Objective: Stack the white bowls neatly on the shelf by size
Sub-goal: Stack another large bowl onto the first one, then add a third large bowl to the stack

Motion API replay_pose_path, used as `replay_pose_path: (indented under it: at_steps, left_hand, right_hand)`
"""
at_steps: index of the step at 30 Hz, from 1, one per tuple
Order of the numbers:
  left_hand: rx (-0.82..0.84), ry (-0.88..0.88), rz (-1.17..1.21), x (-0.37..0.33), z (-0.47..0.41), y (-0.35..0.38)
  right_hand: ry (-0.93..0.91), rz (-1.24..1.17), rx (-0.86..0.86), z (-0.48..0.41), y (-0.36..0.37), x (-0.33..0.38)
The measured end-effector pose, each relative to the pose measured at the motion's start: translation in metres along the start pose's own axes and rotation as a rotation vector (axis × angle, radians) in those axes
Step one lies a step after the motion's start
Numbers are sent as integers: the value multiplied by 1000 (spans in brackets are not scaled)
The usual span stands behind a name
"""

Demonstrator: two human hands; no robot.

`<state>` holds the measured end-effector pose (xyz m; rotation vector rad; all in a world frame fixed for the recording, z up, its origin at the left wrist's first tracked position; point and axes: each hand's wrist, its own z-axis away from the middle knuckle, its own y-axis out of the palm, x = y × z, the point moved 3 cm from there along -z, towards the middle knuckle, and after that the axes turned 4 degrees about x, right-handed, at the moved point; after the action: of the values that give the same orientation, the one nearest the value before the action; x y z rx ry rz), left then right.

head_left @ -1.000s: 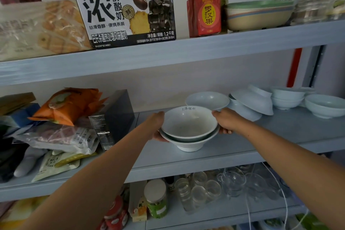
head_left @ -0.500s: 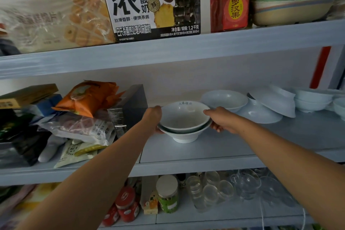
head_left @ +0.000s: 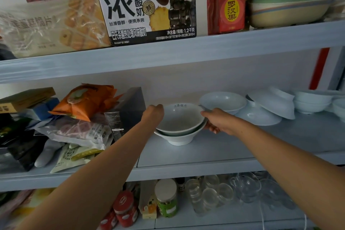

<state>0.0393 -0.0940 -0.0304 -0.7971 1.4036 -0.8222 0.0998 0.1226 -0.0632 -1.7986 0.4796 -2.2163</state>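
Two nested white bowls (head_left: 179,120) sat on the middle shelf (head_left: 205,155), with the left hand (head_left: 154,115) and right hand (head_left: 217,121) each gripping the rim on opposite sides. To the right stood one upright bowl (head_left: 223,100), two tipped bowls (head_left: 272,104) and a two-bowl stack (head_left: 311,102).

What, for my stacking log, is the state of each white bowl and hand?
Nested bowl pair: upright, held at shelf level.
Left hand: grips pair's left rim.
Right hand: grips pair's right rim.
Single bowl: upright, empty.
Leaning bowl: tipped, against neighbouring bowl.
Far-right stack: upright, nested.
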Motion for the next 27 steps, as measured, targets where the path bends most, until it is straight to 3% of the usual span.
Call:
replay_pose_path:
  at_steps: [7, 10, 12, 15, 18, 24, 27]
  left_hand:
    - [-91, 268, 271, -82, 24, 13]
    - [-60, 413, 327, -119, 32, 30]
    - [-2, 438, 492, -140, 37, 48]
    - [272, 267, 856, -166, 40, 83]
    - [501, 35, 1008, -182, 42, 118]
    - [642, -185, 1035, -182, 30, 171]
    - [615, -237, 1081, -182, 22, 182]
  right_hand:
    - [-15, -50, -136, -3, -49, -7]
    - [-6, -84, -216, -5, -75, -14]
    - [12, -121, -257, -7, -89, -21]
    - [47, -158, -299, -14, -107, -35]
    - [72, -201, -316, -21, -117, -47]
    - [94, -253, -307, -42, -130, -63]
    - [112, -294, -272, -49, -130, -66]
